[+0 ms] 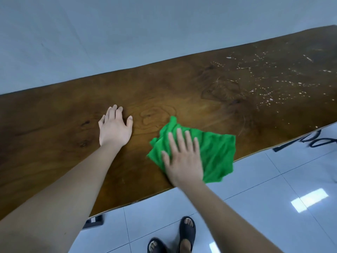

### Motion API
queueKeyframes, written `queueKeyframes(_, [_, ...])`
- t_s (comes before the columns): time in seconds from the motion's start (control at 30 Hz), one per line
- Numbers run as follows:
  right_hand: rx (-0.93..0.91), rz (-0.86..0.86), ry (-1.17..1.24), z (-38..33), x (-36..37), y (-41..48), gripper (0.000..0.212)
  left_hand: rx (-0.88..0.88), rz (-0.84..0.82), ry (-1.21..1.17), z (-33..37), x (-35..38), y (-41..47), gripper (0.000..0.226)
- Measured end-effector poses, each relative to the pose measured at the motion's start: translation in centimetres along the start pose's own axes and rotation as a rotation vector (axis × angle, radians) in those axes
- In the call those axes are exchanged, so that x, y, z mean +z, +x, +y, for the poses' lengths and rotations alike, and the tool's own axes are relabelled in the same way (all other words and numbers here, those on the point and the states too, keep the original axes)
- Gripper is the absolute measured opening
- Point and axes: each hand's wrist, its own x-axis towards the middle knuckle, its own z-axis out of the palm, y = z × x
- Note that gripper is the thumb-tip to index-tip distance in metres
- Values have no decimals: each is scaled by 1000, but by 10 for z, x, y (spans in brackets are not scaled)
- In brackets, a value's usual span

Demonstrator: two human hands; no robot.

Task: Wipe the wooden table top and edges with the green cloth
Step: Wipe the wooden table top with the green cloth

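— Pressing down on the green cloth (pixel 217 154) with the right hand (pixel 184 161), palm flat, fingers spread and not curled around any fold. Blurring at the edges, so probably sweeping across the wood.

— And sitting where, relative to the wooden table (pixel 54 128)?

— Lying on the top, right at the near edge, with one corner hanging slightly past the near edge over the tiled floor (pixel 273 189). Crumpled rather than folded neatly.

— Doing anything with the left hand (pixel 114 128)?

— Resting flat on the bare wood, fingers spread, holding nothing. Sitting further in from the near edge than the cloth, apart from it. Likely bracing the body while leaning in.

— Judging progress how?

— Looking partway at most. Showing no specks on the stretch of top around and left of the cloth, though not proving it wiped. Showing plenty of pale speckles (pixel 269 83) on the far right part of the top, well apart from the cloth, so clearly remaining to be done.

— And the edges?

— Seeming untouched or impossible to judge: facing away from the camera along the near side, and backing onto the wall (pixel 127 33) along the far side.

— Worth noting anything else?

— Standing in dark sandals (pixel 187 232) on the floor just below the near edge. Trailing black cable (pixel 315 141) beyond the right end.
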Motion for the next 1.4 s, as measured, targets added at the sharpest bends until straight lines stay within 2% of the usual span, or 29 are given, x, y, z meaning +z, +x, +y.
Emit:
queueKeyframes(0.17, [-338,-102,-31,-86,25,-54,72,8,20,-44,-3,4,-1,70])
queueKeyframes(0.27, [-518,-126,-47,-87,32,-65,69,14,15,-46,-3,3,-2,71])
queueKeyframes(0.33, [-567,-109,-33,-66,31,-61,68,21,11,-46,-3,3,-2,72])
queueKeyframes(0.47, [-492,-65,-27,0,14,-44,70,24,-2,-37,-3,1,-2,73])
queueKeyframes(0.93, [-14,1,-40,231,-55,44,77,17,-48,-18,6,-3,2,66])
queueKeyframes(1.13, [11,9,-47,285,-72,84,81,1,-60,-18,36,-8,1,65])
queueKeyframes(1.4, [-66,-16,-61,370,-102,157,82,-34,-94,-67,165,15,-10,66])
